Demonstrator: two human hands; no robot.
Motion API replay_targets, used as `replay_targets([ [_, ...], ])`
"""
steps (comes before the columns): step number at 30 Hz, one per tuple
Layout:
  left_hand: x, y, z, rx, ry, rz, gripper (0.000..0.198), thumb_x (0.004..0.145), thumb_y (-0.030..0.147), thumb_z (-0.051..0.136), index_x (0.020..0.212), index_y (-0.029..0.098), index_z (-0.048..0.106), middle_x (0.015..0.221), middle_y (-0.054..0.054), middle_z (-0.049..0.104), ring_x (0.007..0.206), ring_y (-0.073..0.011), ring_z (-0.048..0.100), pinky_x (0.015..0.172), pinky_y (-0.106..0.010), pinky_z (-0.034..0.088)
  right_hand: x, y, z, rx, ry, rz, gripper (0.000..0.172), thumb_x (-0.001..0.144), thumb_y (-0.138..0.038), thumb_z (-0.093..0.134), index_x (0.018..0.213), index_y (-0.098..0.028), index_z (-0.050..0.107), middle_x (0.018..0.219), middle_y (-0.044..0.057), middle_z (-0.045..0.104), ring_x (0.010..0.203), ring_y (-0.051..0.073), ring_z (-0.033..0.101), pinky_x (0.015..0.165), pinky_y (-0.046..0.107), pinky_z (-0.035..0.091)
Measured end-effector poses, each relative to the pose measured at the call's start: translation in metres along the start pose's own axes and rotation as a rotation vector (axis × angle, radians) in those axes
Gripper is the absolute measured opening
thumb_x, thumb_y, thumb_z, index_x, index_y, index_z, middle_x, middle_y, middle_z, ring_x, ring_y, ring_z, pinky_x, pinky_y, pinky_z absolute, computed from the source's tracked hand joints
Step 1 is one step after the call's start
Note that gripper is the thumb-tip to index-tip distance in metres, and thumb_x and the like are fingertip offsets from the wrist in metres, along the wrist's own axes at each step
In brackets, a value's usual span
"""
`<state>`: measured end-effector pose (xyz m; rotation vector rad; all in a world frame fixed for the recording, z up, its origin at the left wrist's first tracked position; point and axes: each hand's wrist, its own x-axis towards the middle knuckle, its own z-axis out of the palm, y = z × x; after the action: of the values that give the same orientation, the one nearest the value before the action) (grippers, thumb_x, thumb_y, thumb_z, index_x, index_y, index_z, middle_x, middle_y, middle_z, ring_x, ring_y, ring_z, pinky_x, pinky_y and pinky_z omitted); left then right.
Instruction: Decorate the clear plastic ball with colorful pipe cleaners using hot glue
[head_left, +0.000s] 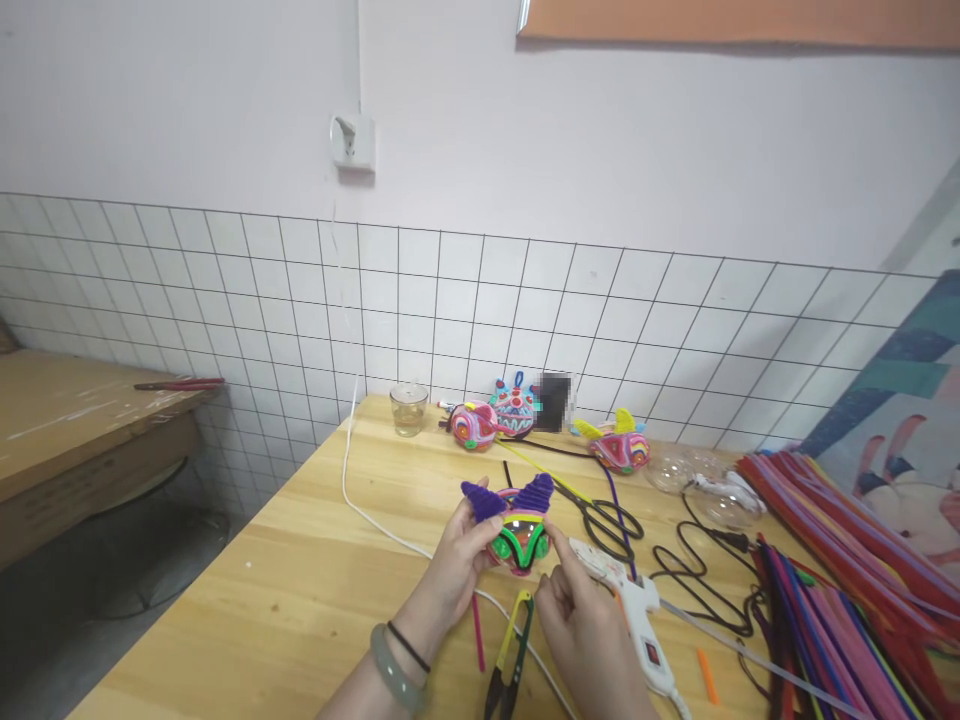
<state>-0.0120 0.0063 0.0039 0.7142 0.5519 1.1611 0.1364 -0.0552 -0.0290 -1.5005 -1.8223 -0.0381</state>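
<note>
Left hand grips an ornament in from the tabletop's left edge; right hand, curled except for its forefinger, risks a burn if the adjacent glue gun is hot.

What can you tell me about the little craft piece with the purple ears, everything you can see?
The craft piece is small and rounded, with two pointed, ear-like purple parts on top. It looks covered in fuzzy strips: pink and yellow above, bright green with a dark V-shaped line below. A shiny, unwrapped-looking patch shows in the middle. It's held upright over the wooden table in the left hand; the right hand's index fingertip seems to touch its right edge.
</note>
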Motion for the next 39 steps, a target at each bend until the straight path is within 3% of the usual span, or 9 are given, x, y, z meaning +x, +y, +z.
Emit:
replay_targets([
  [7,-0.002,0.001,0.001,-0.004,-0.019,0.005,0.068,0.071,0.022,0.072,0.133,0.017,0.045,0.116,-0.014,0.066,0.091,-0.0231,0.066,0.07,-0.033,0.052,0.0,-0.003,-0.003,0.035,-0.023,0.027,0.058,0.087,-0.018,0.041,0.143,-0.006,0.033,0.051,-0.009,0.04,0.044,0.014,0.049,0.046,0.02,0.041],
  [11,-0.002,0.001,0.001,-0.013,-0.033,-0.009,0.053,0.071,0.024,0.072,0.121,0.017,0.054,0.108,-0.012,0.069,0.082,-0.0219,0.067,0.065,-0.031,0.052,0.0,-0.007,-0.004,0.109,-0.032,0.075,0.06,0.087,-0.019,0.04,0.144,-0.006,0.031,0.052,-0.009,0.034,0.045,0.014,0.046,0.047,0.021,0.039],
  [16,-0.001,0.002,0.002,-0.023,-0.08,0.014,0.034,0.075,0.026,0.068,0.106,0.015,0.06,0.098,-0.01,0.07,0.076,-0.0212,0.067,0.059,-0.031,0.053,0.006,-0.01,-0.01,0.38,-0.121,0.18,0.062,0.086,-0.025,0.043,0.145,-0.009,0.033,0.056,-0.009,0.029,0.048,0.013,0.039,0.048,0.021,0.037],
  [20,0.001,0.002,0.0,-0.029,-0.085,0.006,0.033,0.077,0.026,0.066,0.108,0.015,0.059,0.1,-0.011,0.07,0.078,-0.0226,0.067,0.062,-0.035,0.054,0.013,-0.017,-0.024,0.627,-0.137,0.345,0.066,0.086,-0.034,0.045,0.144,-0.007,0.032,0.059,-0.009,0.023,0.049,0.012,0.03,0.05,0.021,0.032],
  [25,0.004,0.001,-0.003,-0.025,-0.058,-0.022,0.035,0.078,0.028,0.067,0.11,0.015,0.057,0.105,-0.013,0.069,0.084,-0.0239,0.067,0.066,-0.036,0.055,0.008,-0.024,-0.032,0.698,-0.118,0.434,0.07,0.084,-0.038,0.05,0.143,-0.006,0.033,0.058,-0.009,0.023,0.051,0.012,0.024,0.049,0.023,0.026],
  [29,0.005,-0.002,-0.005,-0.008,-0.056,-0.043,0.036,0.08,0.032,0.066,0.111,0.015,0.056,0.105,-0.013,0.07,0.087,-0.0247,0.068,0.07,-0.036,0.054,-0.005,-0.019,-0.025,0.686,-0.159,0.408,0.065,0.086,-0.035,0.047,0.145,-0.011,0.033,0.059,-0.009,0.026,0.052,0.012,0.029,0.051,0.022,0.029],
  [33,0.006,-0.005,-0.006,0.004,-0.058,-0.055,0.037,0.082,0.035,0.065,0.113,0.016,0.055,0.105,-0.012,0.07,0.086,-0.0234,0.068,0.071,-0.036,0.054,-0.011,-0.008,-0.017,0.527,-0.302,0.281,0.06,0.088,-0.032,0.045,0.144,-0.013,0.036,0.056,-0.008,0.034,0.05,0.012,0.039,0.051,0.021,0.034],
  [39,0.007,-0.006,-0.002,0.033,-0.057,-0.081,0.041,0.08,0.04,0.065,0.111,0.015,0.056,0.103,-0.013,0.071,0.085,-0.024,0.069,0.069,-0.035,0.054,-0.015,-0.001,0.0,0.149,-0.174,0.042,0.053,0.092,-0.031,0.036,0.143,-0.018,0.039,0.05,-0.007,0.042,0.043,0.014,0.043,0.046,0.022,0.033],
])
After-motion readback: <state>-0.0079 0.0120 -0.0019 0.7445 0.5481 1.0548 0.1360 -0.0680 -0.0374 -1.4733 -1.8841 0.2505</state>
